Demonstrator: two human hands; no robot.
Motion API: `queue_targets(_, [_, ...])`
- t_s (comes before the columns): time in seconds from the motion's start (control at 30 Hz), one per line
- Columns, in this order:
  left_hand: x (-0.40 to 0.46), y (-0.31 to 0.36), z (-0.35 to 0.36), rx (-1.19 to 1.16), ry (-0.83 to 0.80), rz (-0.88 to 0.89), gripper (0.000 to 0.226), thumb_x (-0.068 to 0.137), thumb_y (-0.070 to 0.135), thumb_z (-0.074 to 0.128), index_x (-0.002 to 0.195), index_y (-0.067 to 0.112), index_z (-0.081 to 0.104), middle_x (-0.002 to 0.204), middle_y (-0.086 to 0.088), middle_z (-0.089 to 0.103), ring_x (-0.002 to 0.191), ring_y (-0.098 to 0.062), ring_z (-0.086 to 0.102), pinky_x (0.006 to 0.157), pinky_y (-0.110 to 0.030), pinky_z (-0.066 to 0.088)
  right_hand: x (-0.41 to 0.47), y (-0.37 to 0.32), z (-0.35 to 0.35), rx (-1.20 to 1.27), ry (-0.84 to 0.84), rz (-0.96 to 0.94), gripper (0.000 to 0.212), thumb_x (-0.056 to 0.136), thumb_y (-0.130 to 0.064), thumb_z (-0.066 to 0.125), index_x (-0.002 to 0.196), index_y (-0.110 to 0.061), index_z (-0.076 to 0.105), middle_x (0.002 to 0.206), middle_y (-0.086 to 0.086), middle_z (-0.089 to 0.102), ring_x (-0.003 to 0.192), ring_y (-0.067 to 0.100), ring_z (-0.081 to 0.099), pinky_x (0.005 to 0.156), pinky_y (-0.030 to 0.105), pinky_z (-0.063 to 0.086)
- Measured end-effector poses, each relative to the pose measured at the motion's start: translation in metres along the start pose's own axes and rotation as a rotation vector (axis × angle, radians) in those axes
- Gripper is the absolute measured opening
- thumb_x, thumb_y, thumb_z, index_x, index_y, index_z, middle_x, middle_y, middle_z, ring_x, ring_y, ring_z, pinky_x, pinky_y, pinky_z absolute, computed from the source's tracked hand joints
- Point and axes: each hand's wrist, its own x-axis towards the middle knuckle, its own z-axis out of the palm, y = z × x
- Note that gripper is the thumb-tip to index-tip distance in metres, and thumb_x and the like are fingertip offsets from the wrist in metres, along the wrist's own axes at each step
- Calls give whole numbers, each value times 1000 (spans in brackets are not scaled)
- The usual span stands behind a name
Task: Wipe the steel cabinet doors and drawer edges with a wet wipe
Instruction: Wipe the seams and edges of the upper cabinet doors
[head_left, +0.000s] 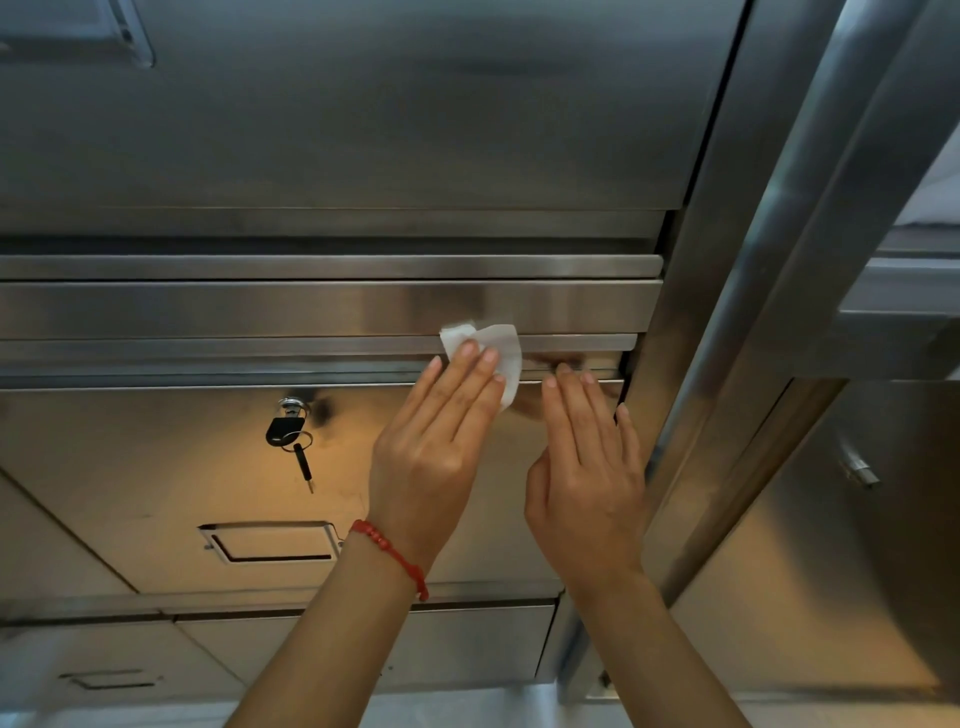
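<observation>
Both hands lie flat on the drawer edge (311, 358): left hand (431, 441) presses the wipe (501, 348) with straight fingers; right hand (587, 457), fingers straight, holds nothing.

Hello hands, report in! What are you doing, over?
Left hand flat, pressing wet wipe on drawer edge. Right hand open, fingertips on same edge. Keys hang in lock, left of the wipe. Over.
</observation>
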Motion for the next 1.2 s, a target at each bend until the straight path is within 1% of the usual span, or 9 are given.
queue_targets(0.17, [5, 9, 4, -51, 1, -15, 37, 72, -9, 75, 108, -4, 67, 117, -18, 62, 114, -31, 57, 94, -44, 48, -1, -3, 1, 1, 25, 25, 48, 84, -6, 40, 130, -3, 54, 137, 13, 50, 132, 25, 42, 108, 45, 31])
queue_targets(0.23, [5, 8, 3, -57, -5, -6, 37, 72, -9, 75, 108, -4, 67, 118, -18, 62, 114, -31, 57, 94, -45, 48, 0, -4, 1, -1, 26, 25, 49, 83, -5, 40, 130, -3, 54, 137, 13, 51, 131, 26, 42, 108, 46, 32])
queue_targets(0.33, [2, 1, -2, -31, -21, 13, 36, 74, -10, 72, 109, -3, 66, 119, -18, 61, 115, -30, 56, 95, -46, 47, 0, -4, 1, -7, 23, 19, 50, 83, -5, 41, 131, -2, 53, 137, 14, 51, 131, 27, 43, 107, 47, 33])
queue_targets(0.47, [-5, -10, -6, -1, -39, -3, 37, 73, -10, 73, 109, -3, 66, 120, -18, 60, 116, -30, 55, 95, -47, 47, 0, -5, 0, -4, 20, 32, 53, 79, -2, 47, 131, -2, 53, 137, 13, 51, 131, 26, 43, 108, 45, 31])
queue_targets(0.57, [-9, -17, -10, 14, -29, -11, 35, 75, -11, 71, 109, -4, 66, 120, -18, 60, 116, -31, 54, 95, -47, 48, 1, -6, -1, -5, 14, 36, 52, 80, -3, 45, 131, -2, 53, 137, 14, 51, 131, 26, 43, 107, 46, 32])
queue_targets(0.87, [-17, -37, -22, 48, -20, -34, 37, 73, -12, 72, 109, -5, 66, 120, -19, 60, 115, -32, 55, 95, -48, 47, 1, -9, -4, -7, -10, 50, 54, 76, 0, 51, 130, -1, 53, 136, 15, 51, 130, 28, 45, 106, 48, 34])
queue_targets(1.2, [-23, -56, -42, 79, -68, -65, 38, 70, -8, 75, 107, -6, 66, 118, -22, 61, 113, -35, 56, 92, -51, 48, 3, -15, -9, -4, -43, 78, 55, 75, 1, 51, 130, 0, 53, 135, 16, 52, 129, 29, 46, 105, 49, 36])
